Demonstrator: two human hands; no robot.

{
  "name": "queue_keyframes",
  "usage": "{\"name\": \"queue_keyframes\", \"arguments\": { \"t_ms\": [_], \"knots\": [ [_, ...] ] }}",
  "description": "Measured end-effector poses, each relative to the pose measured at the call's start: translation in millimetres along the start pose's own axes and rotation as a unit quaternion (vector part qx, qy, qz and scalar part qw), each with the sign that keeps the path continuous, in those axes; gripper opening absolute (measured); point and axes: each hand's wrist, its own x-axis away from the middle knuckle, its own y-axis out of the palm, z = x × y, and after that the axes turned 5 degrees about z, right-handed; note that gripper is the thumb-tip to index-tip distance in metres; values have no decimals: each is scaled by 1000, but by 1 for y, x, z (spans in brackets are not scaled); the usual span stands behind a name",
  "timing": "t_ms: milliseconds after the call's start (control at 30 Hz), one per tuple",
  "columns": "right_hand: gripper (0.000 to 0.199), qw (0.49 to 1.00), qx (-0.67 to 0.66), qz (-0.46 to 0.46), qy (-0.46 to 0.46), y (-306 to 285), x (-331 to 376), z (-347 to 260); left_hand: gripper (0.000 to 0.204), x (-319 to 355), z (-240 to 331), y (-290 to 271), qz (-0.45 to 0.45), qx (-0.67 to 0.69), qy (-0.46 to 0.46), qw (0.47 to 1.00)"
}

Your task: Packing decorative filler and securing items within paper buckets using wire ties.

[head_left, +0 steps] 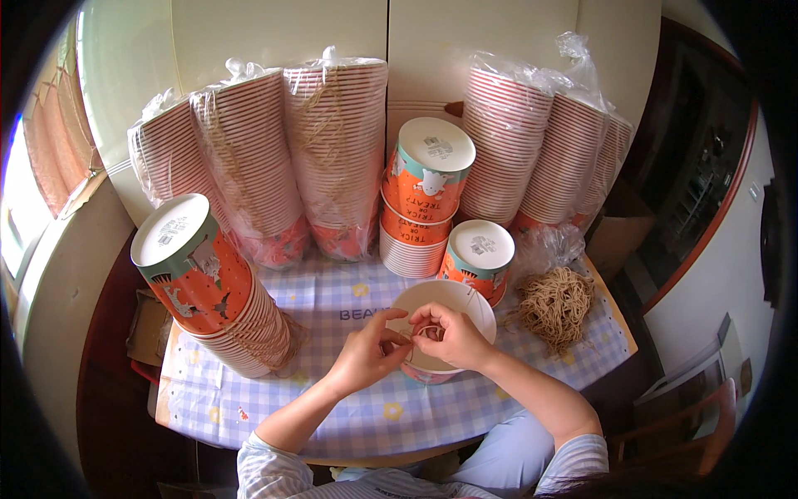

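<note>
My left hand point(372, 349) and my right hand point(453, 335) meet over a paper bucket point(480, 312) that stands mouth up on the table, white inside. Between their pinched fingertips is a thin, pale cord point(428, 329), bent into a small loop near the right fingers. Part of the cord is hidden by the hands. A strand also shows at the bucket's far right rim. To the right of the bucket lies a tangled heap of tan cords point(555, 309).
On the left leans a nested stack of orange and green buckets point(208, 279), with cords hanging at its side. Upturned buckets point(428, 187) and a shorter one point(478, 249) stand behind my hands. Tall plastic-wrapped bucket stacks point(332, 150) line the back of the checked tablecloth point(332, 424).
</note>
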Motion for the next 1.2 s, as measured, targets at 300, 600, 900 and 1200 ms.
{"name": "queue_keyframes", "arguments": {
  "t_ms": [300, 600, 900, 1200],
  "knots": [
    [11, 999, 16, -33, 6, 0, 0, -5, 26, 0, -20, -4, 15, 114, 12, 993],
    [9, 998, 51, -28, -35, -1, 1, -4, 23, -2, -17, -2, 6, 172, -36, 984],
    [9, 998, 40, -32, -40, -1, 1, 0, 13, -4, -20, -2, 9, 101, -23, 995],
    [11, 999, 18, -12, -44, 2, 0, -2, 13, -4, -24, -1, 27, 92, 2, 995]
  ]
}}
